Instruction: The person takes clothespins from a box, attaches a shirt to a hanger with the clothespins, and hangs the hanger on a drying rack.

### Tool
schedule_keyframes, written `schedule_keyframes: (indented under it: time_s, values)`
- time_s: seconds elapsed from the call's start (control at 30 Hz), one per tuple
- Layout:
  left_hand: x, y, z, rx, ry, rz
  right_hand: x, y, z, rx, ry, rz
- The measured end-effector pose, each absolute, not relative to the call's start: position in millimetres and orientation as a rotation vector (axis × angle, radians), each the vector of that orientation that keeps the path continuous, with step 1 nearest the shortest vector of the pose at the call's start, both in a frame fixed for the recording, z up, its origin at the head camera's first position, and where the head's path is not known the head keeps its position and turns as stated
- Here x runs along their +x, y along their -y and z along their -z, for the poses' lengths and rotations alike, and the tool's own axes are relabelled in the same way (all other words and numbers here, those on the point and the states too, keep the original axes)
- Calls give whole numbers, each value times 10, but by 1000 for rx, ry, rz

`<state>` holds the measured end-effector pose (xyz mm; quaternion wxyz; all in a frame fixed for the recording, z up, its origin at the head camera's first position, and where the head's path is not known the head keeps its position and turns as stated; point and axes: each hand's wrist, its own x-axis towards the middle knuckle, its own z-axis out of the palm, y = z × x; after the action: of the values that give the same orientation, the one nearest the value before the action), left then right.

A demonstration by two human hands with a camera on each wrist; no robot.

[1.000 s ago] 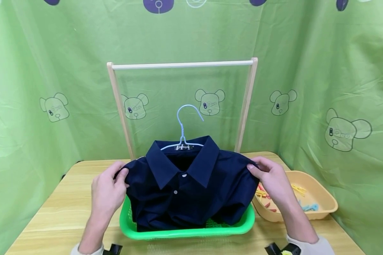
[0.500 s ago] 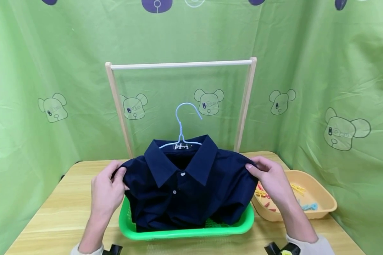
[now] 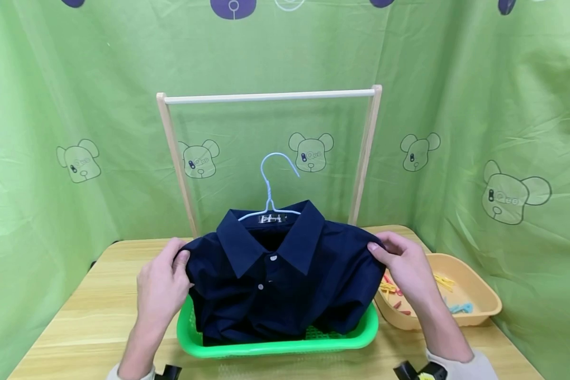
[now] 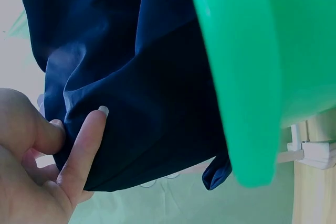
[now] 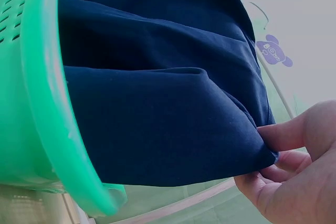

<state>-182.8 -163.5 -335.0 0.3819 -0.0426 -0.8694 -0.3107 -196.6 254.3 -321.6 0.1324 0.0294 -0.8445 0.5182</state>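
Observation:
A dark navy shirt [image 3: 285, 295] with a pointed collar and white buttons is spread upright, its lower part bunched in a green plastic basket [image 3: 285, 348]. Inside its collar sits a light-blue wire hanger [image 3: 268, 192], the hook standing free above the neck; the hanger's arms are hidden in the cloth. My left hand [image 3: 161, 285] pinches the shirt's shoulder at the left. At the opposite shoulder my right hand [image 3: 408, 269] pinches the fabric between thumb and fingers. Both wrist views show the cloth [image 4: 131, 103] drawn taut beside the basket's rim [image 5: 58, 108].
Behind the basket stands a wooden rack [image 3: 368, 158] with a white crossbar [image 3: 271, 97]. To the right, an orange tray [image 3: 484, 295] holds several red, yellow and blue clothespins [image 3: 461, 308]. A green curtain [image 3: 247, 58] encloses the wooden table [image 3: 85, 311].
Very little differs. The whole view shifts slightly left from the first frame, and the shirt's cloth moves a touch between my hands. Both hands keep their grip on the shoulders.

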Motion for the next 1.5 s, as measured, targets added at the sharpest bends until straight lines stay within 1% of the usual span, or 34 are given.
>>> schedule_keyframes:
  time_s: [0.17, 0.43, 0.67, 0.93, 1.5]
  values:
    - [-1827, 1636, 3346, -103, 2232, 781, -1960, -2542, 3206, 82, 2456, -1504]
    - [-1834, 1650, 3348, -75, 2215, 890, -1955, -2542, 3192, 78, 2467, -1512]
    - [-1814, 1664, 3322, -124, 2278, 957, -1960, -2565, 3205, 59, 2449, -1503]
    - [-1838, 1689, 3351, -186, 2288, 853, -1960, -2549, 3212, 17, 2404, -1498]
    - [-1898, 1655, 3407, -226, 2059, 698, -1964, -2583, 3202, 84, 2449, -1509]
